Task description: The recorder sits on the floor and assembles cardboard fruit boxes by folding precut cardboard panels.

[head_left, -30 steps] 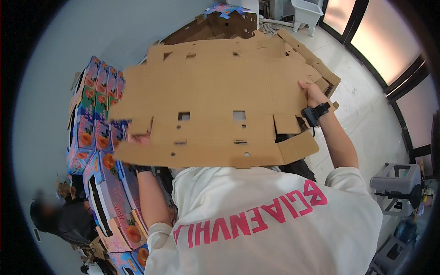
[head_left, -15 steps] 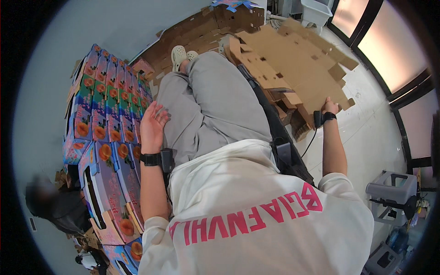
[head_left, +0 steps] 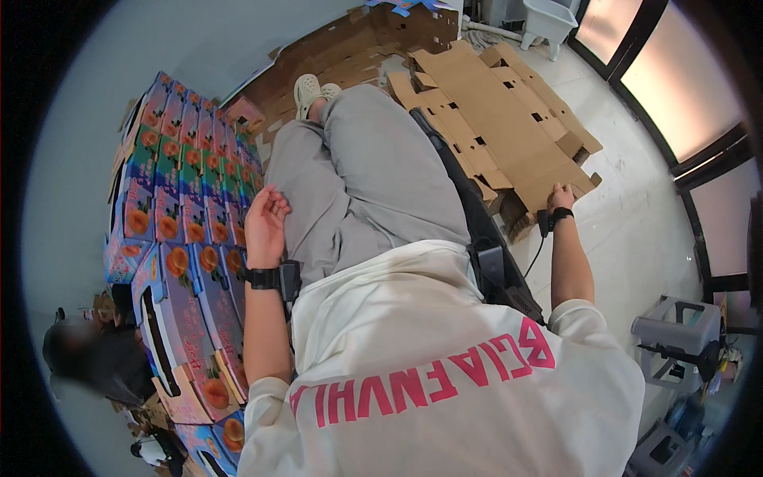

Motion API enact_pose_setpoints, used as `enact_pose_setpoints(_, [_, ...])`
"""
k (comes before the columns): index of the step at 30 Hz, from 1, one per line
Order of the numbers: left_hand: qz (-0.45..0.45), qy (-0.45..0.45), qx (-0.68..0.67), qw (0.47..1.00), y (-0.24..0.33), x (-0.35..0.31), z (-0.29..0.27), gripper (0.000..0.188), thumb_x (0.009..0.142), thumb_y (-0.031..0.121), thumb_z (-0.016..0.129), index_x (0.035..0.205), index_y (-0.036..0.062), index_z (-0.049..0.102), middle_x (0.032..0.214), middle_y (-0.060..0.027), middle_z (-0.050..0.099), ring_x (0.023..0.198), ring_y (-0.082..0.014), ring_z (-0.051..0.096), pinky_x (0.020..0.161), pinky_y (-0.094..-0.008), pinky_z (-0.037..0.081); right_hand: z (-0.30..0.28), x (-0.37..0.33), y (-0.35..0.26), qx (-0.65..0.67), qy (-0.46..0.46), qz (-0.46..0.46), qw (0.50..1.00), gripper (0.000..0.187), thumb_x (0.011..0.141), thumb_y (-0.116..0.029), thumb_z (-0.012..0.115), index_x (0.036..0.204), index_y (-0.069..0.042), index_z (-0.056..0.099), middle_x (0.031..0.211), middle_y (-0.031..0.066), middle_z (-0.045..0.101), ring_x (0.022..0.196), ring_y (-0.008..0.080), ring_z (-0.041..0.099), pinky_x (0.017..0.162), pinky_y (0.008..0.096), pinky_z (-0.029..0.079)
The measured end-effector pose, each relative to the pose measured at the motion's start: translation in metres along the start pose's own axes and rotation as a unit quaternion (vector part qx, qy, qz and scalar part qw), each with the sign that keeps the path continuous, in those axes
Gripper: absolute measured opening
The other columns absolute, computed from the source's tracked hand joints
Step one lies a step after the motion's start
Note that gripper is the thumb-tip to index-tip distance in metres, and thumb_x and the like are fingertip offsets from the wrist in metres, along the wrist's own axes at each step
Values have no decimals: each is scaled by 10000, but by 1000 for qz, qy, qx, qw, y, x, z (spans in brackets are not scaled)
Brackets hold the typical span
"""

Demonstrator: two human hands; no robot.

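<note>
A flat, unfolded cardboard box point(head_left: 501, 119) with slots and flaps lies to the right of my legs, plain brown side up. My right hand point(head_left: 561, 200) grips its near edge, fingers curled over the board. On the left, my left hand point(head_left: 268, 226) rests beside my thigh, palm turned up and fingers loosely bent, with nothing in it. Close beside that hand stands a stack of printed cartons point(head_left: 191, 318) with peach pictures and dark handle slots. More brown cardboard point(head_left: 520, 222) shows partly beneath the flat box.
Worn cardboard point(head_left: 342, 48) lines the corner beyond my feet. A white basin point(head_left: 548, 20) stands at the far right, by glazed doors point(head_left: 675, 79). Grey plastic stools point(head_left: 679, 326) are at the near right. At the left edge, another person point(head_left: 103, 362) in dark clothes is behind the cartons.
The flat box has swung and settled lower with my right hand, which moved slightly left and nearer. My left hand's fingers have drawn closer together.
</note>
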State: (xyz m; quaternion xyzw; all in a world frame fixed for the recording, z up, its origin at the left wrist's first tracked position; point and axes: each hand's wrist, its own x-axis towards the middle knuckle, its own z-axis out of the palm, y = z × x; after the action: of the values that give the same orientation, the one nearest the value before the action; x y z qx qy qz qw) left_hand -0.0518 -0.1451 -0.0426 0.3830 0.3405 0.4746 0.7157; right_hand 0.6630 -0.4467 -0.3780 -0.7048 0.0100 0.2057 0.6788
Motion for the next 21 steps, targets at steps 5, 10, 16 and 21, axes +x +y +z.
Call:
enact_pose_setpoints(5, [-21,-12,-41,999,1,2,-11,238,1087,173,608,1255,5,619,1004,-68,677,939,-196,645,860,-330,541,-3,0,-19,-236,-47,25,970,366,981,-311,745,1153,-5,638,901,153,696,683,259,660,597,401,536])
enact_pose_setpoints(10, [-4,-17,-48,999,-4,2,-14,173,1093,157,611,1197,26,657,988,-55,665,943,-190,623,880,-315,506,6,-50,-26,-539,36,-35,841,602,889,-430,842,1243,22,661,1270,284,732,1215,428,702,1030,490,568])
enact_pose_setpoints(16, [7,-29,-48,998,-5,-2,-11,156,1094,136,606,1176,17,665,1003,-51,666,950,-182,622,869,-312,513,28,-80,-41,-459,70,-77,882,591,880,-366,848,1262,22,621,1245,283,731,1198,442,701,1034,499,561])
enact_pose_setpoints(21, [9,-16,-42,999,-7,-3,-12,183,1102,149,596,1200,5,649,1008,-60,659,950,-189,625,858,-321,518,24,-75,-31,-424,89,-41,900,562,853,-357,880,1248,-26,655,1233,217,746,1152,390,723,1022,463,568])
